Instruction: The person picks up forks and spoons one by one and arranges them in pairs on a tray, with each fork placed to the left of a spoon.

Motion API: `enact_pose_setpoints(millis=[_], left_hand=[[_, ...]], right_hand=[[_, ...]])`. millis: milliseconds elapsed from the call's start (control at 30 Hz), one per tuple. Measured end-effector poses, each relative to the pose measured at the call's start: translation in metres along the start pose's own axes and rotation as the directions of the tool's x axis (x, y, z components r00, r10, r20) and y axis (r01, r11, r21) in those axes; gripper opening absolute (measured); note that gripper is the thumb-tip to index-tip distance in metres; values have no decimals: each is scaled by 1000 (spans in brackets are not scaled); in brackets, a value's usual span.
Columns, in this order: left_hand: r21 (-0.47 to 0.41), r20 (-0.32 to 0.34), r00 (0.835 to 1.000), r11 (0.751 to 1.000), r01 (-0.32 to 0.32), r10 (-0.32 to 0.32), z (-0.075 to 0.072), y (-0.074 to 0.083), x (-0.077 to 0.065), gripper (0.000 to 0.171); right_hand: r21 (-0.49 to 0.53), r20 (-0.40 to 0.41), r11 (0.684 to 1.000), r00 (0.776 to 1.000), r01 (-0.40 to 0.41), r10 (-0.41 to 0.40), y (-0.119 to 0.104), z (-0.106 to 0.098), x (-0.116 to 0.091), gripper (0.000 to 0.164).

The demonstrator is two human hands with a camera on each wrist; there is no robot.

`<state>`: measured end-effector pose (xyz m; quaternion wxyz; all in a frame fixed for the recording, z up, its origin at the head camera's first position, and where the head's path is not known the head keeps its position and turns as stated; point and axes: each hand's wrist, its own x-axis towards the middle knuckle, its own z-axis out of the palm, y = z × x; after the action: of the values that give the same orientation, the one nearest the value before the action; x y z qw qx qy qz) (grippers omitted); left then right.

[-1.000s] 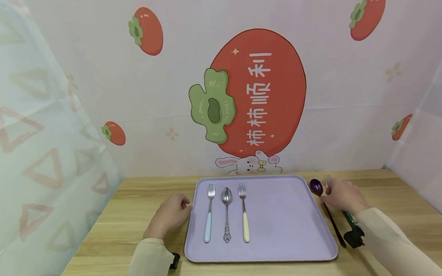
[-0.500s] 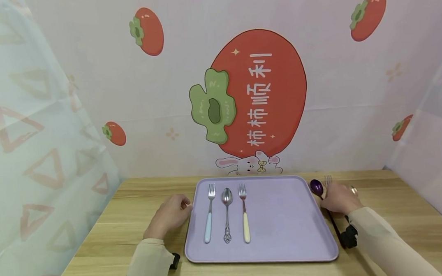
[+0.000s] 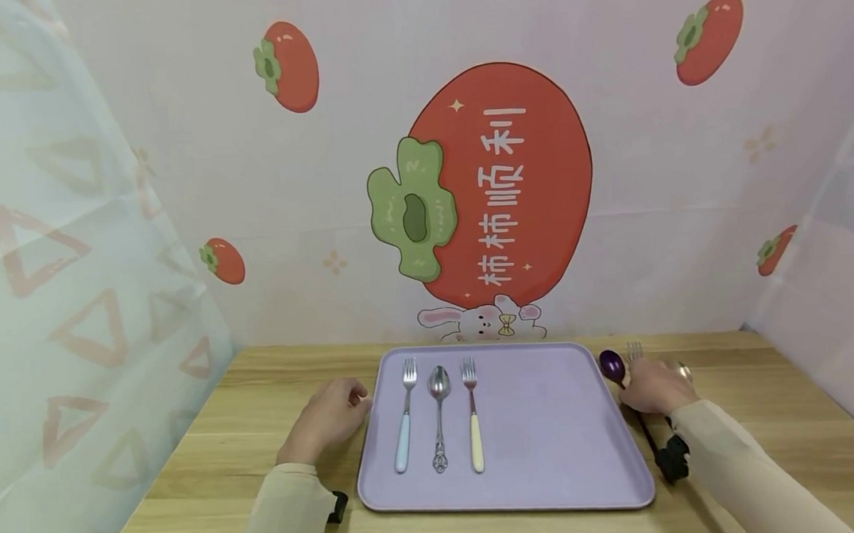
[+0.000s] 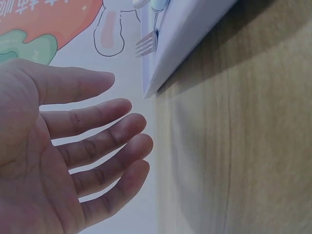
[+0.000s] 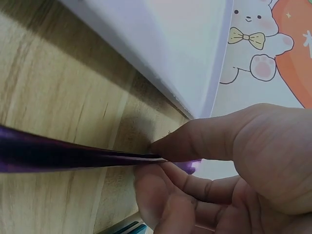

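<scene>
My right hand (image 3: 654, 385) is at the right side of the lilac tray (image 3: 548, 428). Its thumb and fingers pinch the thin handle of a dark purple spoon (image 5: 73, 156), as the right wrist view shows. That spoon's glossy bowl (image 3: 612, 365) points toward the back wall. Beside the tray's left rim, my left hand (image 3: 329, 414) rests with relaxed, slightly bent fingers and nothing in them. On the tray lie a blue-handled fork (image 3: 402, 434), a silver spoon (image 3: 438, 385) and a cream-handled fork (image 3: 476, 439), side by side.
Beyond my right hand, another fork's tines (image 3: 634, 350) and a shiny spoon bowl (image 3: 683, 370) show, their handles mostly hidden. A teal handle (image 5: 139, 229) appears at the bottom of the right wrist view. The printed backdrop (image 3: 293, 304) rises behind the wooden table (image 3: 214, 467).
My right hand has shifted slightly left and down onto the purple spoon's handle, uncovering the shiny spoon bowl to its right. The left hand and the cutlery on the tray have stayed put.
</scene>
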<state>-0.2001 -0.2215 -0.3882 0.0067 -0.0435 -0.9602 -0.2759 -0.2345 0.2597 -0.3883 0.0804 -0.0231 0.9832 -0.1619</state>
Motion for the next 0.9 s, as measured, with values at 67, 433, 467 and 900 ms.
enact_pose_setpoints(millis=[67,433,467,900], left_hand=[[3,-1,1000,1000,2,-2,0,0,0,24],[-3,-2,1000,1000,-1,1,1,-1,0,22],[-3,-2,1000,1000,0,0,1,-1,-1,22],[-5,1,1000,1000,12,-12,0,-1,-2,24]], right_hand=[[0,-1,1000,1000,6,-6,1,0,0,22],[25,-8,999,999,43,-43,6,-5,-3,27],[26,-5,999,999,45,-44,6,-7,-4,23],[74,21,995,998,63,-65,0,-22,-9,39]])
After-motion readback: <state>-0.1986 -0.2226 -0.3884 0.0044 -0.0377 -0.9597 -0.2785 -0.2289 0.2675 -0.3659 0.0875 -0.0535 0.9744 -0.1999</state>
